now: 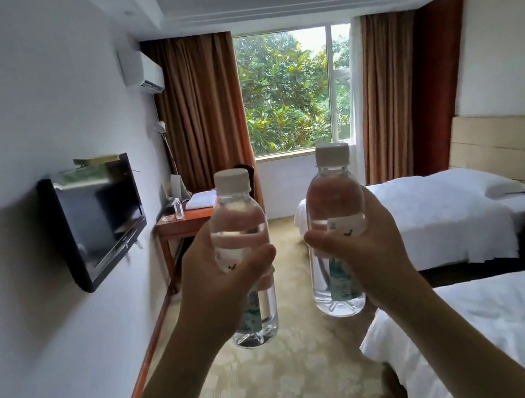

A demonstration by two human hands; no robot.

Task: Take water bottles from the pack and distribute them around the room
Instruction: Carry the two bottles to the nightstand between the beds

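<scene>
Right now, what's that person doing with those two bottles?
A person is carrying water through a hotel room. The left hand holds one bottle upright, and the right hand holds another bottle. Both are capped. Ahead, a small bottle already stands on the desk by the window.

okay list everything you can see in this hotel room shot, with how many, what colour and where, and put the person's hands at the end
held water bottles: 2, clear with white caps, upright, left one, right one
small bottle: 1, clear, on the desk
desk: 1, reddish wood, far left by the wall
folded towel: 1, white, on the desk
TV: 1, black, on the left wall
air conditioner: 1, white, high on the left wall
curtains: 2 panels, brown, flanking the window
beds: 2, white, right side, far, near
carpet: beige, patterned
left hand: grips a bottle
right hand: grips a bottle
</scene>
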